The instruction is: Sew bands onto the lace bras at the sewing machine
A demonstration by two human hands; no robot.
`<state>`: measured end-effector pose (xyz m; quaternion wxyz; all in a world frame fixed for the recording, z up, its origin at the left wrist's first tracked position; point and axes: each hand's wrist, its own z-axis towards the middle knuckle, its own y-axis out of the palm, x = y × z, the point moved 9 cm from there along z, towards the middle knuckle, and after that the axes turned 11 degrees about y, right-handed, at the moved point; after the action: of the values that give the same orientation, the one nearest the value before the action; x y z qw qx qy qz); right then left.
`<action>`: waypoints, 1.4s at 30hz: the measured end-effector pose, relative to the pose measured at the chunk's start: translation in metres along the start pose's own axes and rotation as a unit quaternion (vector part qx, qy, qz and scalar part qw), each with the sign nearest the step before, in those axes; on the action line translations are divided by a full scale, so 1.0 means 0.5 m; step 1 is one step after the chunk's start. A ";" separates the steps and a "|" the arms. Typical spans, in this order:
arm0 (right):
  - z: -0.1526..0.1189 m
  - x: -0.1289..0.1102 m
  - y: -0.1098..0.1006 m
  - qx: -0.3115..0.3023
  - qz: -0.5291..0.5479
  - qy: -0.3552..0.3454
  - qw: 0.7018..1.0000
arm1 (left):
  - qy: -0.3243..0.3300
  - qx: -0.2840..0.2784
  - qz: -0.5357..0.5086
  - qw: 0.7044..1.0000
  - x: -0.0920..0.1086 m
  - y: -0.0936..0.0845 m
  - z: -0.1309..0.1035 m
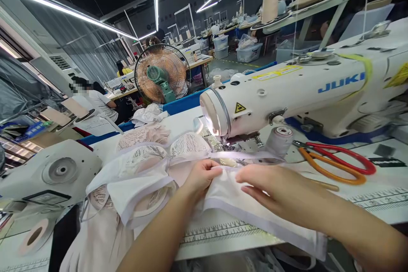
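Note:
A white lace bra [236, 195] with pale lilac edging tape lies across the front of the sewing machine bed. My left hand [202, 176] pinches its upper edge between thumb and fingers, close below the needle area. On the wing to the right lies my right hand [274, 189], its fingers stretched out and slightly apart over the cloth. The white JUKI sewing machine [248, 102] stands just beyond both hands, its lamp lit. More joined bra pieces [137, 191] with lace cups are heaped at my left. The needle and presser foot are hard to make out.
Right of the machine head stand a thread cone [279, 140] and scissors [334, 161] with orange and red handles. A printed ruler [219, 231] runs along the table's front edge. Left are another machine [54, 174] and a tape roll [35, 236]. A fan [162, 74] stands behind; a person [98, 100] sits far left.

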<state>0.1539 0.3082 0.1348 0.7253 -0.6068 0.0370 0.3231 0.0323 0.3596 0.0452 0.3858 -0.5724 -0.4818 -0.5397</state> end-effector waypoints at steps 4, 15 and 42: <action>0.053 0.034 0.103 -0.155 0.173 0.092 0.968 | -0.001 -0.008 -0.006 1.000 0.005 0.000 -0.002; 0.075 0.090 0.151 -0.201 0.340 0.177 0.901 | -0.027 -0.037 0.039 0.998 -0.006 0.000 0.000; 0.081 0.128 0.122 -0.159 0.274 0.201 0.927 | -0.022 -0.040 -0.025 0.999 -0.016 -0.009 0.002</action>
<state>0.1593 0.3753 0.0645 0.4801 -0.7323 0.2953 0.3822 0.0283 0.3604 0.0370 0.3384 -0.5869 -0.4821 -0.5555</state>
